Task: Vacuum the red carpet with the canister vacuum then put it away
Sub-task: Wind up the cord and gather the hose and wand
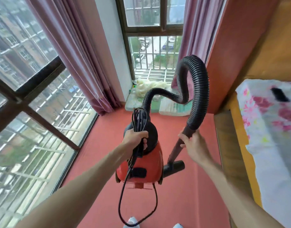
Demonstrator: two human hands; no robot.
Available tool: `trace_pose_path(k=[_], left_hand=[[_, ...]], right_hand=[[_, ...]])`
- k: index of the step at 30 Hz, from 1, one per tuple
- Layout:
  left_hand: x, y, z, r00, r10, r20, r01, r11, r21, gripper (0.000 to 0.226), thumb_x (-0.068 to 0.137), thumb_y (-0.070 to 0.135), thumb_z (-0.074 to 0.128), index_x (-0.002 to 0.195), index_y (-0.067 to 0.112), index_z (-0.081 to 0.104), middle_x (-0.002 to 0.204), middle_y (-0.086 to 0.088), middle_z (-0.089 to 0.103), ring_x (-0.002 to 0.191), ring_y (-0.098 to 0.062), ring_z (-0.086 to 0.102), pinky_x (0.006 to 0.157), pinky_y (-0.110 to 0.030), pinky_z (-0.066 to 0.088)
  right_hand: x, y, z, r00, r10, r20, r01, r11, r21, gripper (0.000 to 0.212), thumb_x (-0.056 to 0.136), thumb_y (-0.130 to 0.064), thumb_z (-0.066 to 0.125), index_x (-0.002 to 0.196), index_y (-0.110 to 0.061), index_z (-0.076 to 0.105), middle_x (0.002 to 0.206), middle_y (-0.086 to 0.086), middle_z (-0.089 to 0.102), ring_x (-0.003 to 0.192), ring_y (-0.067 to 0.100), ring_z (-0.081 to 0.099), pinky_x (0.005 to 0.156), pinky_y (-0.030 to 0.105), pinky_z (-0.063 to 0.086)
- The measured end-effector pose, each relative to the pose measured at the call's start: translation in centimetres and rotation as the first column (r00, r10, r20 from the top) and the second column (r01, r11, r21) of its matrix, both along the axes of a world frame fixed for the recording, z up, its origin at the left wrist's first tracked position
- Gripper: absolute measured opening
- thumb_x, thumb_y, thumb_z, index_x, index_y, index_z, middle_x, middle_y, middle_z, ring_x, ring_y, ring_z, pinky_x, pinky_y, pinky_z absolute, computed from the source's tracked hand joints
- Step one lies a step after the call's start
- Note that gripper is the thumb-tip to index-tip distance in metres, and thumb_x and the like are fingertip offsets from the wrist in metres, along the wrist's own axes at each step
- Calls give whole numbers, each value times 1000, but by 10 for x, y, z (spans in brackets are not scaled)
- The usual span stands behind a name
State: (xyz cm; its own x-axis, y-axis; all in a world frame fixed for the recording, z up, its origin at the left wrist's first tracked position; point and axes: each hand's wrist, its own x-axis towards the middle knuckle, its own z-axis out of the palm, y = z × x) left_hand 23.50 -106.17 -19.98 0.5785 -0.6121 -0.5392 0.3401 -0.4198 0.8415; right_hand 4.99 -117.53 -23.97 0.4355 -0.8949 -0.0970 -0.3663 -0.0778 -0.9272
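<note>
A red canister vacuum (151, 163) with a black top hangs above the red carpet (187, 199). My left hand (135, 137) grips its top handle together with a bundle of black power cord (139, 117); a loop of cord dangles down toward my feet. A ribbed black hose (199, 89) arcs up from the canister and comes down to a dark wand (177, 145). My right hand (195, 145) is closed around the wand just below the hose cuff. The small black nozzle (174, 167) at the wand's end sits beside the canister.
Large barred windows (34, 96) run along the left, with pink curtains (85, 63) at the corner. A cushioned ledge with crumpled cloth (149, 88) lies ahead. A wooden bed frame (232, 145) with floral bedding (273, 120) bounds the right. My shoes (133, 222) show at the bottom.
</note>
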Motion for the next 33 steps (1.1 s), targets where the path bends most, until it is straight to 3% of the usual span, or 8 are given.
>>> trace_pose_path(k=[3,9,16,19,22,26,31,33], left_hand=[[-18,-21,13,998,-61,-26,59,997,-59,29,83,-11,57,75,15,47,56,-6,43,47,-18,42,48,-26,42],[-48,-64,13,954,-298,-29,298,954,-15,23,80,-7,60,71,11,48,52,-7,46,45,-20,42,48,-26,40],[-70,-99,-11,768,-636,-80,639,769,20,21,81,-8,55,71,10,48,56,-11,46,45,-19,42,41,-23,37],[-83,-98,-25,670,-737,-92,741,670,26,21,81,-7,57,70,9,51,57,-11,47,44,-20,44,39,-23,37],[-103,-91,-42,567,-819,-93,824,565,48,20,81,-5,59,69,9,52,57,-9,49,44,-20,45,41,-24,38],[-134,-64,-61,426,-899,-107,904,416,97,17,78,-6,61,68,6,55,56,-10,52,44,-21,47,47,-27,41],[-178,-10,-72,253,-951,-180,965,234,122,18,80,-8,59,69,6,54,53,-9,51,46,-21,47,50,-28,41],[-198,19,-73,175,-965,-195,981,155,114,17,78,-7,60,69,6,55,56,-10,51,46,-21,47,50,-28,41]], right_hand=[[-17,-7,7,998,-54,-44,53,998,-19,29,88,-12,69,112,-9,54,93,5,66,77,22,70,74,48,59],[-55,-7,1,959,-243,-147,233,969,-77,30,88,-21,68,112,-14,51,100,8,63,86,27,66,80,45,56],[-84,30,-2,819,-522,-237,497,853,-160,24,91,-24,66,107,-14,51,87,0,60,68,13,60,64,33,51],[-91,59,-5,751,-610,-252,586,792,-173,26,92,-25,64,112,-15,51,93,-4,57,78,11,56,67,25,44],[-96,96,-13,653,-714,-253,694,697,-179,24,93,-19,63,113,-13,52,92,-6,54,81,8,54,63,11,38],[-103,167,-22,504,-843,-188,838,530,-131,31,94,-7,60,121,-17,48,87,-11,52,73,-10,57,62,2,39],[-126,255,-34,298,-936,-190,945,317,-81,34,92,-15,64,123,-17,50,88,-9,56,77,11,59,71,28,52],[-134,290,-37,243,-952,-185,963,260,-76,30,92,-16,64,119,-17,51,86,-10,56,77,12,60,70,30,53]])
